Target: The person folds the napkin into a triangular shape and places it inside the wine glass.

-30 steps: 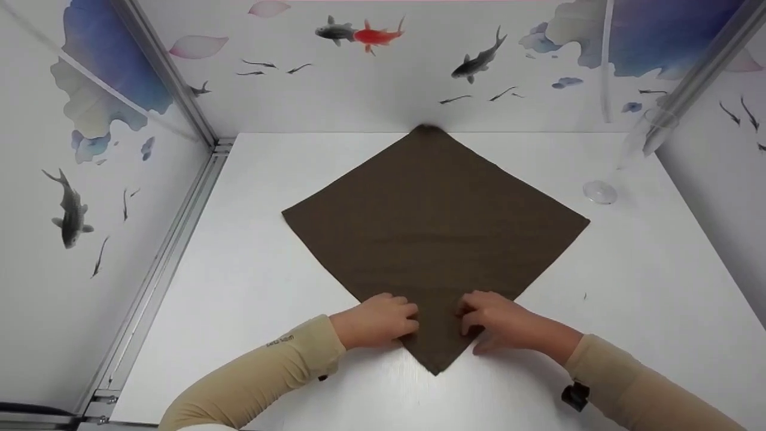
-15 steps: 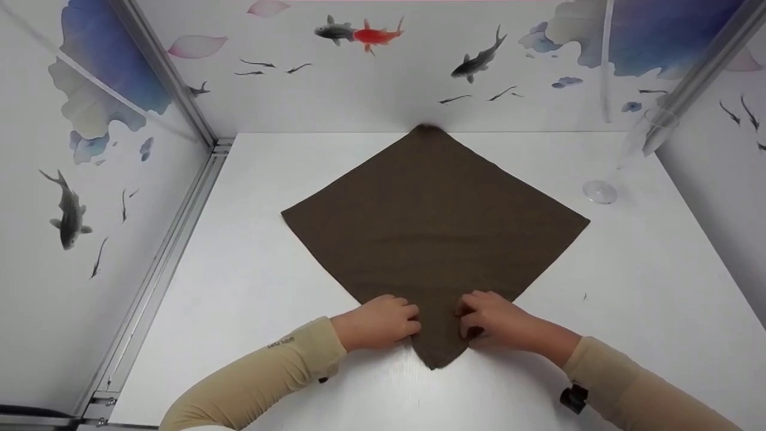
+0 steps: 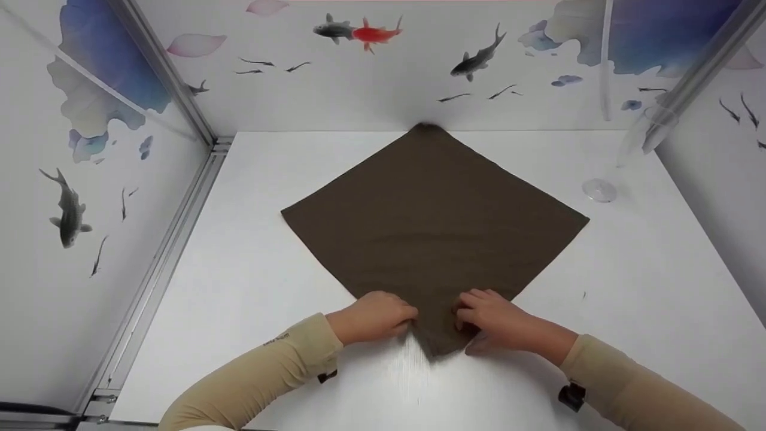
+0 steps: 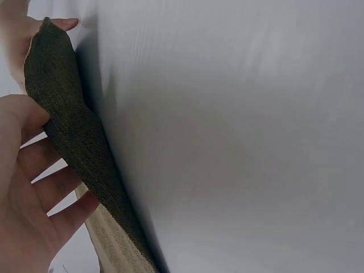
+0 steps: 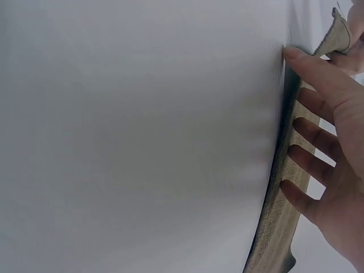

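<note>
A square brown cloth napkin [image 3: 431,203] lies flat in a diamond shape, one corner at the back wall and one toward the person. My left hand [image 3: 377,316] pinches its lower left edge. In the left wrist view the thumb and fingers of the left hand [image 4: 28,187] meet a raised, dark cloth edge [image 4: 68,108]. On the lower right side rests my right hand [image 3: 494,317], fingertips bent on the cloth. In the right wrist view the right hand [image 5: 335,153] has spread fingers along the cloth edge [image 5: 278,199], its thumb apart near the table.
A clear stemmed glass [image 3: 600,190] stands at the right back of the white table [image 3: 239,257]. White panels with painted fish enclose the back [image 3: 383,84] and both sides. A metal rail [image 3: 173,257] runs along the left edge.
The cloth's near corner has drawn in toward the hands and looks shorter and bent. Its lower left edge has come up with my left hand. The right hand has barely moved.
</note>
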The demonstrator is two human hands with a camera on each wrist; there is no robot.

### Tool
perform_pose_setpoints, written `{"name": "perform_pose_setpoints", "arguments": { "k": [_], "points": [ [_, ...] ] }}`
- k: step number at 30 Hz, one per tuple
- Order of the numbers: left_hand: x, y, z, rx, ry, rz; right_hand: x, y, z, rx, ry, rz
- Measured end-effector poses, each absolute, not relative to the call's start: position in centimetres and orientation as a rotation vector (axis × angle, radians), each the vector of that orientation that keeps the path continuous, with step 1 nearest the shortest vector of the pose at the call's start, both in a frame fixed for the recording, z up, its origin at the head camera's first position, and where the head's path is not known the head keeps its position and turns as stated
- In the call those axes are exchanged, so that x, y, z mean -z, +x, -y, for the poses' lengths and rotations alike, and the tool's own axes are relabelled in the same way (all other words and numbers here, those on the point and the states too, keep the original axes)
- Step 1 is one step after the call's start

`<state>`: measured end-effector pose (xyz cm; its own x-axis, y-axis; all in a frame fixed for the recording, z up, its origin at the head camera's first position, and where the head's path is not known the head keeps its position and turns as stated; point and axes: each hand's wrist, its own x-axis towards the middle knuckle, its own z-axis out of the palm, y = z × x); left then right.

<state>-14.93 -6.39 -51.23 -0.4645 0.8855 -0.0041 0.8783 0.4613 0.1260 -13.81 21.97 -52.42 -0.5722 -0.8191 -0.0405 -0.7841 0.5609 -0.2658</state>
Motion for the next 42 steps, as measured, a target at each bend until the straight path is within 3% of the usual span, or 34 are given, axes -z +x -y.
{"name": "perform_pose_setpoints", "arguments": {
  "k": [19, 42],
  "points": [
    [50.7, -15.0, 7.1, -0.43, 1.303, -2.539, 52.2, -14.1, -22.8, 0.478, -1.388, -2.63],
    [50.0, -15.4, 8.5, -0.73, 1.145, -2.447, 50.3, -13.6, -22.6, 0.681, -1.09, -2.723]
  ]
}}
